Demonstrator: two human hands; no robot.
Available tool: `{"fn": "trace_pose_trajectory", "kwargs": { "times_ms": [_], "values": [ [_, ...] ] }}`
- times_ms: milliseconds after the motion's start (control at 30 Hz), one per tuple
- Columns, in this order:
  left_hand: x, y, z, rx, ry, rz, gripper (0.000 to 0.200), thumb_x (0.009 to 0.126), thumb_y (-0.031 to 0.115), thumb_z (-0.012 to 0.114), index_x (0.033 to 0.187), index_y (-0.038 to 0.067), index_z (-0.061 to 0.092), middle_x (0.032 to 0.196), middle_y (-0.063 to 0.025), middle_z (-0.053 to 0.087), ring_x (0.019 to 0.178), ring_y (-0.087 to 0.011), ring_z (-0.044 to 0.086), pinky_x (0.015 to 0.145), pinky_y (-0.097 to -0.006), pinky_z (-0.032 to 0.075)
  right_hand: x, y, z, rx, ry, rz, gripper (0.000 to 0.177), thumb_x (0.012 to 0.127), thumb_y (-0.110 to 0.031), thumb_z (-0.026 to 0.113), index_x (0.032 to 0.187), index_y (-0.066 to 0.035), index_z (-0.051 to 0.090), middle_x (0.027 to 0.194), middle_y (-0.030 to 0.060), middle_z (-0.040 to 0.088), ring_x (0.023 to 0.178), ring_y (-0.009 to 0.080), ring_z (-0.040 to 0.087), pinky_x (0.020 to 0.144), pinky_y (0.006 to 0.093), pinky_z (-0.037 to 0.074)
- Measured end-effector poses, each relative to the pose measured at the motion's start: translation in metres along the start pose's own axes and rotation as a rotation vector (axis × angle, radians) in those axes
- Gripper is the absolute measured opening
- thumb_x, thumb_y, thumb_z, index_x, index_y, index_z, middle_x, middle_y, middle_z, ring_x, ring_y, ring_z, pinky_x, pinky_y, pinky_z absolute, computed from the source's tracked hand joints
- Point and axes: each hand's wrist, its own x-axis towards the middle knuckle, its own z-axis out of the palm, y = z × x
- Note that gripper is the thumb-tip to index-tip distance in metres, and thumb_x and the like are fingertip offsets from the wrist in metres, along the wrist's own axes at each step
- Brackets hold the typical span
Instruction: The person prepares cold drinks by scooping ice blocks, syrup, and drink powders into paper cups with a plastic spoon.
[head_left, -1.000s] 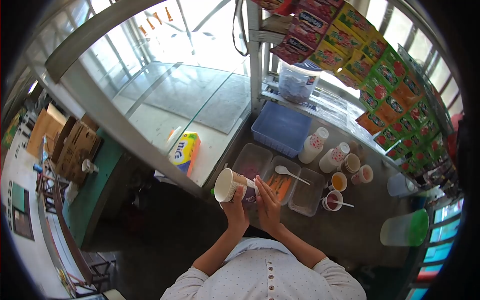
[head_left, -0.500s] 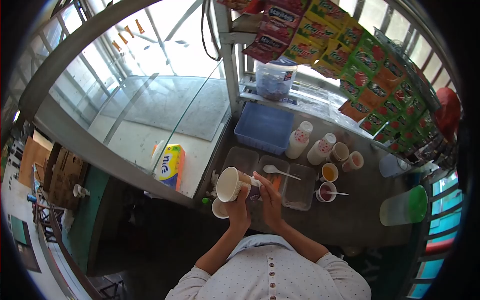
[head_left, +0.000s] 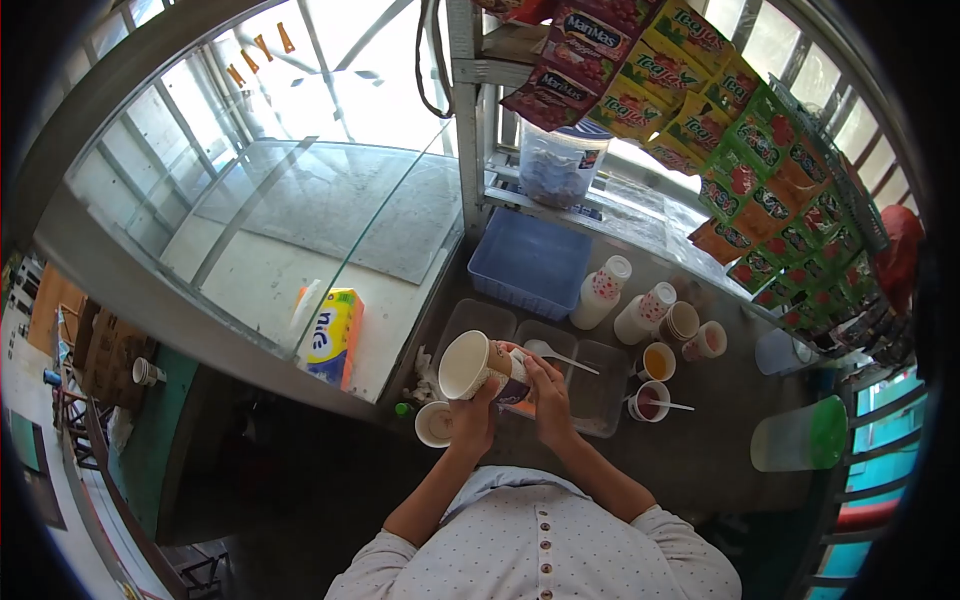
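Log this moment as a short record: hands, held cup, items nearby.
left hand: hand around a brown-and-purple printed paper cup
right hand: fingers at the cup's base end
cup pose: tilted, open white mouth toward frame left
below cup: open white round cup
counter: white plastic spoon over clear rectangular plastic containers
beyond: blue rectangular plastic basket

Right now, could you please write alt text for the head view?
A person's left hand holds a printed paper cup, perhaps several nested, mouth facing left, with the right hand at the base. Nearby are a white plastic spoon, a blue basin and a cup of orange liquid.
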Motion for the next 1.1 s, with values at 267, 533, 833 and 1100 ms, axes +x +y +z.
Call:
{"fn": "trace_pose_trajectory", "kwargs": {
  "times_ms": [267, 533, 833, 1100],
  "values": [
    [0.006, -0.015, -0.03, 0.044, -0.126, -0.11, 0.05, 0.079, 0.006, 0.067, 0.123, 0.004, 0.045, 0.119, -0.0096, 0.051, 0.113, -0.0214, 0.05, 0.096, -0.0337, 0.042, -0.003, -0.003, -0.004, 0.182, 0.054, 0.166, 0.039, 0.095, -0.021, 0.038, 0.125, 0.001, 0.049, 0.118, 0.011, 0.056, 0.105, 0.0179, 0.055, 0.091, 0.0297, 0.043],
    [0.023, -0.001, -0.039, 0.243, -0.384, -0.044, 0.089, 0.066, 0.035, 0.08, 0.133, 0.007, 0.028, 0.128, -0.0141, 0.047, 0.125, -0.0229, 0.039, 0.102, -0.0371, 0.034, -0.001, 0.005, -0.007, 0.257, 0.025, 0.218, 0.039, 0.096, -0.025, 0.04, 0.124, 0.001, 0.049, 0.115, 0.0095, 0.057, 0.103, 0.0165, 0.056, 0.087, 0.0298, 0.044],
    [0.032, -0.002, -0.009, 0.172, -0.285, 0.147, 0.084, 0.066, 0.023, 0.082, 0.13, 0.005, 0.032, 0.12, -0.009, 0.049, 0.114, -0.0206, 0.048, 0.095, -0.0332, 0.042, 0.0, 0.006, -0.003, 0.262, 0.139, 0.078, 0.039, 0.098, -0.027, 0.036, 0.123, 0.0, 0.05, 0.114, 0.0088, 0.057, 0.102, 0.0139, 0.056, 0.086, 0.0277, 0.046],
    [0.009, 0.0, 0.01, 0.127, -0.084, 0.012, 0.057, 0.081, 0.011, 0.067, 0.128, -0.001, 0.037, 0.125, -0.0139, 0.049, 0.117, -0.0232, 0.048, 0.099, -0.0377, 0.041, -0.004, 0.012, -0.005, -0.434, 0.178, -0.399, 0.039, 0.098, -0.022, 0.037, 0.124, 0.004, 0.048, 0.119, 0.0133, 0.055, 0.11, 0.0228, 0.054, 0.096, 0.0338, 0.041]
  ]
}}
